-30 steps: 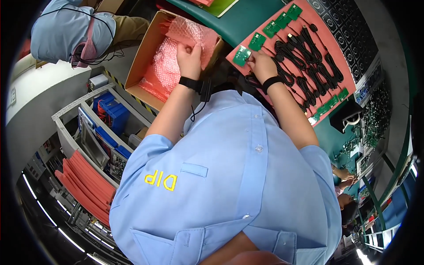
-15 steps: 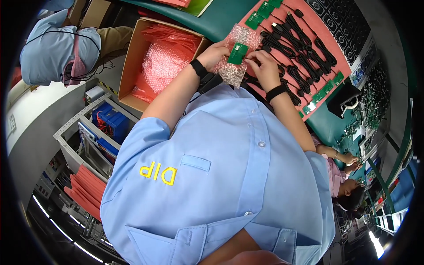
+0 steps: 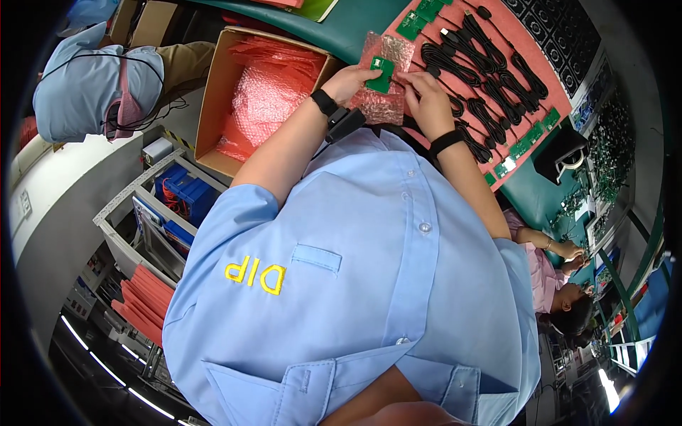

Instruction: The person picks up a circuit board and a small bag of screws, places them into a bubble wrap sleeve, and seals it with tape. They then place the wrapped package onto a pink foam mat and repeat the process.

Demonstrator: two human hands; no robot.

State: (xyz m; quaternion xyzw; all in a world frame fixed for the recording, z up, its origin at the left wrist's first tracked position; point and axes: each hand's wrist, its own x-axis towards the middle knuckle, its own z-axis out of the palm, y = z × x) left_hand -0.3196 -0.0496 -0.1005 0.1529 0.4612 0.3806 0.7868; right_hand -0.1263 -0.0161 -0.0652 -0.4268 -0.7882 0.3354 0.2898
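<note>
My left hand (image 3: 346,83) pinches the left edge of a small green circuit board (image 3: 381,75) with a white connector on its face. On the board's other side, the fingers of my right hand (image 3: 429,101) close on a thin black cable running from it. Under the board lies a pinkish, clear bubble-wrap bag (image 3: 386,108), spread flat between my hands. Just right of my hands, coiled black cables (image 3: 449,62) rest on a pink foam sheet (image 3: 553,85), several with green boards (image 3: 412,26) at their ends.
A cardboard box (image 3: 208,135) holding pink bubble-wrap bags (image 3: 266,96) stands at my left. A black tape dispenser (image 3: 561,155) sits on the green table (image 3: 529,192) at right. Another person's hands (image 3: 572,255) work farther right. A metal cart (image 3: 117,206) stands at lower left.
The circuit board has shifted slightly up, and my left fingers now show on its edge. The bubble-wrap bag lies flatter beneath it. My right hand has moved slightly up and right.
</note>
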